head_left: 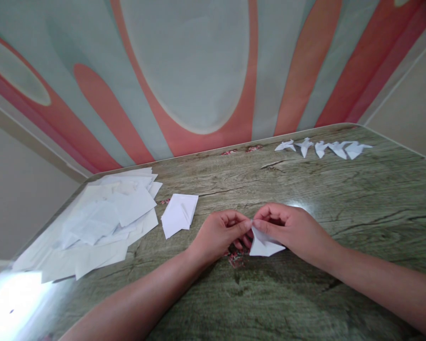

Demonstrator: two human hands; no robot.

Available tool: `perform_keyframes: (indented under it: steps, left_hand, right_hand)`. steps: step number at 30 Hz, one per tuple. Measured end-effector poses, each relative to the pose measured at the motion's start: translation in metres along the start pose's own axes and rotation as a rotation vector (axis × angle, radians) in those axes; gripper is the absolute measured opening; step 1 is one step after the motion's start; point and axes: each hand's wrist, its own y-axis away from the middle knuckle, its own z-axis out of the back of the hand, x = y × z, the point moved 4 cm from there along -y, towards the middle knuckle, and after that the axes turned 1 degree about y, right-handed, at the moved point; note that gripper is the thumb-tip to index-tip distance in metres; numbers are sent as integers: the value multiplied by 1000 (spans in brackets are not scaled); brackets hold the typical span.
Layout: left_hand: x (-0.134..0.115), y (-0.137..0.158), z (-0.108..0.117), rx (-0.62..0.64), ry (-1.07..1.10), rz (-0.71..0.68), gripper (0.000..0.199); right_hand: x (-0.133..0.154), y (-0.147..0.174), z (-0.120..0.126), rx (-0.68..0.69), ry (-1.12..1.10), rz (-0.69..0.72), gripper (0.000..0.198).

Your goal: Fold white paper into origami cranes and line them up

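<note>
A small folded white paper point(265, 244) is held between my two hands above the table's middle. My left hand point(223, 233) pinches its upper tip between thumb and forefinger. Right beside it, my right hand point(293, 232) grips the same tip and the upper right edge, thumb toward me. The paper's lower part flares out below the fingers, with a crease down it. The fingertips nearly touch and hide the very top of the fold.
Loose white sheets point(102, 222) lie in a spread pile at the left. A smaller stack of cut paper point(179, 214) sits between that pile and my left hand. Several folded paper birds point(321, 148) stand in a row at the back right of the wood-grain table point(227, 184), near the patterned wall point(213, 139).
</note>
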Motion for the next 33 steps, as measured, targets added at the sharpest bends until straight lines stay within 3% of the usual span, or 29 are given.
perform_keyframes:
  steps: [18,33]
  left_hand:
    - [-2,0,-2,-42,40,9,30]
    - [3,-2,0,8,108,28,35]
  right_hand:
    - [5,2,1,-26,27,22,18]
    - [2,1,2,-37,53,30,17]
